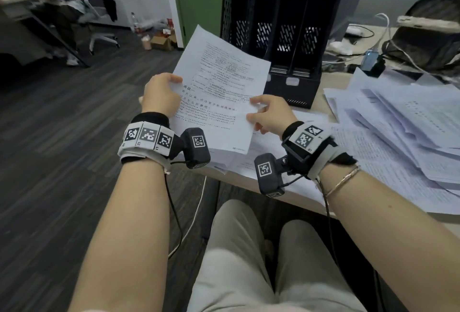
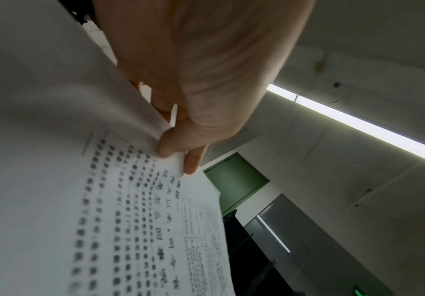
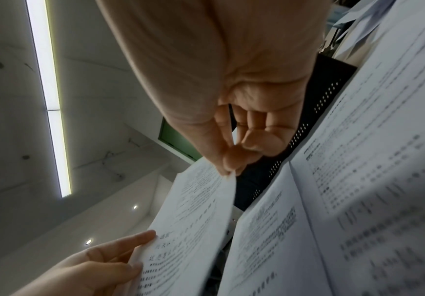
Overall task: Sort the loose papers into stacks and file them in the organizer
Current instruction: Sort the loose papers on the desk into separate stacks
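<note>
I hold a thin stack of printed sheets (image 1: 219, 92) up over the desk's left front corner. My left hand (image 1: 161, 92) pinches its left edge between thumb and fingers (image 2: 173, 148). My right hand (image 1: 268, 114) pinches the right edge of the top sheet (image 3: 201, 202) with thumb and forefinger (image 3: 227, 164). The black mesh organizer (image 1: 283, 25) with several upright slots stands just behind the sheets. A messy pile of loose papers (image 1: 398, 132) covers the desk to the right.
More sheets (image 1: 273, 157) lie flat on the desk under my hands. Cables, a small blue-lit device (image 1: 372, 58) and a dark bag (image 1: 428, 37) sit at the back right. An office chair (image 1: 99, 20) and boxes stand on the dark floor to the left.
</note>
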### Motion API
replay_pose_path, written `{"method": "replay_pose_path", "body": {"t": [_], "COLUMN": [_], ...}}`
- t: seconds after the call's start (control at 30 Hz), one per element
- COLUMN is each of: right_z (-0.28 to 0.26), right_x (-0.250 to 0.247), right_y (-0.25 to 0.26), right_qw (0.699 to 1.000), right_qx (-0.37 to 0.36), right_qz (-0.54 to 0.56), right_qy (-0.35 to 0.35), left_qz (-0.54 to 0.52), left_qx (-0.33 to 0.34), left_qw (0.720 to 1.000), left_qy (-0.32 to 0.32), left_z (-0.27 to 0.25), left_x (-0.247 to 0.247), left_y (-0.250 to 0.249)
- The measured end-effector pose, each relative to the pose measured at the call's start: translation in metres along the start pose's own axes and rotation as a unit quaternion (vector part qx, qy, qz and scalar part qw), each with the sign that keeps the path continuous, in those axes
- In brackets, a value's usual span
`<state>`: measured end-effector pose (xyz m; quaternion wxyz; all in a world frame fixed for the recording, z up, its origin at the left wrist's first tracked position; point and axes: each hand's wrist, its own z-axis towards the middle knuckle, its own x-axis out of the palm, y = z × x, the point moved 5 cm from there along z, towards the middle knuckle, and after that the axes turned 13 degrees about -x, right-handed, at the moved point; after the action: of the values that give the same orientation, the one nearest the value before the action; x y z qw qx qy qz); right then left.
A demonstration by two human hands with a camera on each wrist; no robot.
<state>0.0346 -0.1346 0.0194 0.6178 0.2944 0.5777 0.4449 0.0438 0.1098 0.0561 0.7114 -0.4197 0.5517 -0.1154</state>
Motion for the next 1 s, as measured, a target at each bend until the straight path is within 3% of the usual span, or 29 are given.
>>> {"method": "replay_pose_path", "body": {"t": [0.1,0.57,0.73,1.0], "right_z": [-0.002,-0.007,-0.012,-0.017], "right_x": [0.011,0.044,0.035,-0.021], "right_y": [-0.003,-0.022,-0.019,-0.002], "right_qw": [0.999,0.992,0.995,0.998], "right_qx": [0.03,0.101,0.083,0.011], "right_qz": [0.01,0.055,0.03,-0.056], "right_qy": [0.021,0.053,0.044,0.02], "left_qz": [0.037,0.021,0.01,-0.008], "left_qx": [-0.025,0.032,0.05,0.121], "left_qw": [0.999,0.993,0.989,0.978], "left_qy": [0.009,0.112,0.137,0.169], "left_z": [0.004,-0.013,-0.024,-0.055], "left_x": [-0.001,0.024,0.033,0.054], "left_y": [0.01,0.007,-0.006,-0.057]}}
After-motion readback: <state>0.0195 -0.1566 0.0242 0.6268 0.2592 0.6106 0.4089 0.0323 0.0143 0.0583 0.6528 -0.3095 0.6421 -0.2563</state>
